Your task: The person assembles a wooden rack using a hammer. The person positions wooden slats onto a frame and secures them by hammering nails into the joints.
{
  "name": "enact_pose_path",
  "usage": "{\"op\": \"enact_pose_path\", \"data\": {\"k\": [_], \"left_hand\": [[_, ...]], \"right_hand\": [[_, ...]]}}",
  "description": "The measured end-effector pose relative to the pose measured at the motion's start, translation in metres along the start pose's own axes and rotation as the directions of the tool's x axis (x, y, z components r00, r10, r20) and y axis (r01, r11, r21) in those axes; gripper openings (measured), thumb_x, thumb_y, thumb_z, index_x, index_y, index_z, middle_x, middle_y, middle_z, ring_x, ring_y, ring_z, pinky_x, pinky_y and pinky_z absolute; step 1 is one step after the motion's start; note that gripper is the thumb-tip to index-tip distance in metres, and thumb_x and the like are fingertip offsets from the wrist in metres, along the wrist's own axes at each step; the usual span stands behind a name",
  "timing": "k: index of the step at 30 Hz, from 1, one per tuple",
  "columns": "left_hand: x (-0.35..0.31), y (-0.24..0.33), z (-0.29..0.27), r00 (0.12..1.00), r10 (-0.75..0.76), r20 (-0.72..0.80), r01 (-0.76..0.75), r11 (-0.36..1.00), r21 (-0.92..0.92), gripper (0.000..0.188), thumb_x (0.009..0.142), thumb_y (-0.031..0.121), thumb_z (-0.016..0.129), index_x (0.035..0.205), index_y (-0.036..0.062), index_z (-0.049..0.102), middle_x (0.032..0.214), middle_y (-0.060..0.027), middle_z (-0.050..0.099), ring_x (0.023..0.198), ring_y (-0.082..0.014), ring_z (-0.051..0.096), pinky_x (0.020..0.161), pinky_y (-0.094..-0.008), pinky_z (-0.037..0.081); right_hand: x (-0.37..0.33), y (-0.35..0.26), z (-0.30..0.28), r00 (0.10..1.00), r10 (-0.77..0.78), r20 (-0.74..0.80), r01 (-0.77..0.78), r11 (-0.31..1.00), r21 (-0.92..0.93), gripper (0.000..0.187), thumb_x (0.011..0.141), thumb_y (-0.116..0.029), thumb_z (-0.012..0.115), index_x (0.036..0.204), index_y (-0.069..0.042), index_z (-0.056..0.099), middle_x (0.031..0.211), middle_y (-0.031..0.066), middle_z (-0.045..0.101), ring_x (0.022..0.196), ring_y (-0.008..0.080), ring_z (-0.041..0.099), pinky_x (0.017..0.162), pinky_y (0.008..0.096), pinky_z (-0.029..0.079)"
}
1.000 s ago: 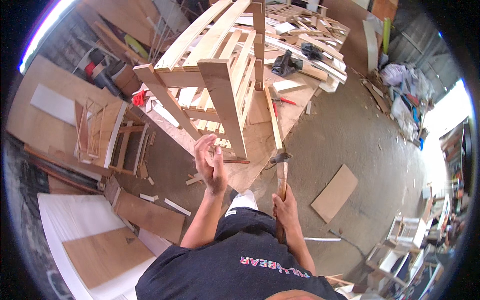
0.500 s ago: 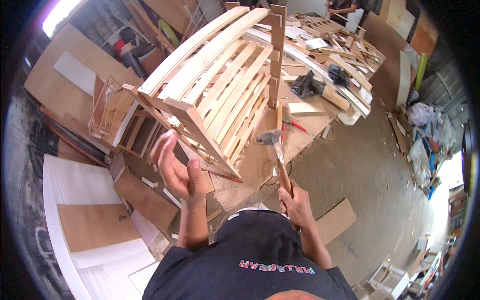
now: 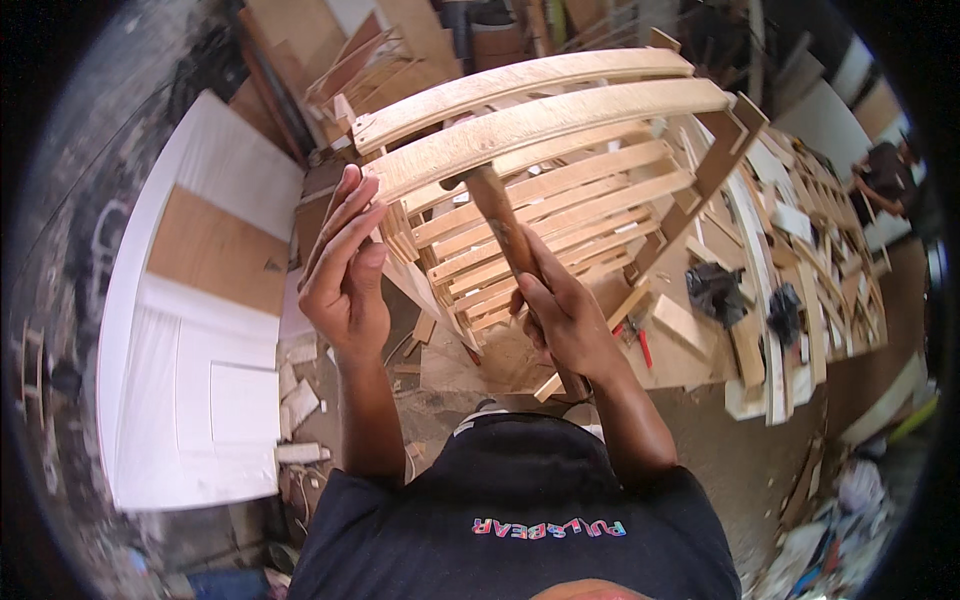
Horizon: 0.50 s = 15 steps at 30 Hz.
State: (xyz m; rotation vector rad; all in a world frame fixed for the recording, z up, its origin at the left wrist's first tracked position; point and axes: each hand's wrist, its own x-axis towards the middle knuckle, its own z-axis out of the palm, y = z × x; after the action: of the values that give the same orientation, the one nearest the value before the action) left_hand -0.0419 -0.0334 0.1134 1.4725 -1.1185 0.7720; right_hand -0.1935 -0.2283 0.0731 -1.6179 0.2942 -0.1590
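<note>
A pale wooden slatted frame (image 3: 550,115) with two curved top rails stands in front of me on the worktable (image 3: 500,365). My right hand (image 3: 568,315) is wrapped round the wooden handle of a hammer (image 3: 500,222). The hammer's head is raised close to the nearer curved rail, at its lower edge; whether they touch I cannot tell. At the frame's left end, my left hand (image 3: 345,280) has its fingers stretched upward beside the rail's corner. It holds nothing, and contact with the wood is unclear.
Red-handled pliers (image 3: 643,345) lie right of the frame, near a wood block (image 3: 682,325) and a black plastic bag (image 3: 715,290). Scrap wood (image 3: 825,235) is heaped at the right, where another person (image 3: 888,180) stands. A large white panel (image 3: 130,360) is at the left.
My view has turned left, so the frame sits more squarely before me. The hammer has risen from beside the frame to the curved rail, and my left hand has come up to the rail's left end.
</note>
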Motion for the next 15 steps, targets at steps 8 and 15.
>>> {"op": "enact_pose_path", "data": {"k": [8, 15], "left_hand": [[-0.002, 0.010, 0.010, 0.986, -0.057, -0.155, 0.065, 0.997, 0.044, 0.026, 0.103, 0.014, 0.064, 0.119, -0.0037, 0.076, 0.130, -0.0205, 0.073, 0.137, -0.0365, 0.061, 0.120, -0.0500, 0.041], [-0.007, 0.008, 0.007, 0.994, -0.065, -0.085, 0.069, 0.997, 0.042, 0.034, 0.107, 0.018, 0.058, 0.126, -0.0062, 0.071, 0.134, -0.0229, 0.070, 0.141, -0.0403, 0.055, 0.123, -0.0554, 0.036]], "right_hand": [[0.057, -0.001, -0.007, 0.950, -0.212, 0.231, 0.267, 0.933, -0.242, 0.055, 0.106, -0.018, 0.059, 0.158, -0.005, 0.044, 0.089, 0.0296, 0.070, 0.080, 0.0421, 0.072, 0.077, 0.0459, 0.055], [0.073, -0.005, -0.003, 0.932, -0.314, 0.179, 0.356, 0.883, -0.305, 0.054, 0.105, -0.019, 0.061, 0.155, -0.005, 0.049, 0.097, 0.0375, 0.067, 0.096, 0.0537, 0.067, 0.080, 0.0526, 0.053]]}}
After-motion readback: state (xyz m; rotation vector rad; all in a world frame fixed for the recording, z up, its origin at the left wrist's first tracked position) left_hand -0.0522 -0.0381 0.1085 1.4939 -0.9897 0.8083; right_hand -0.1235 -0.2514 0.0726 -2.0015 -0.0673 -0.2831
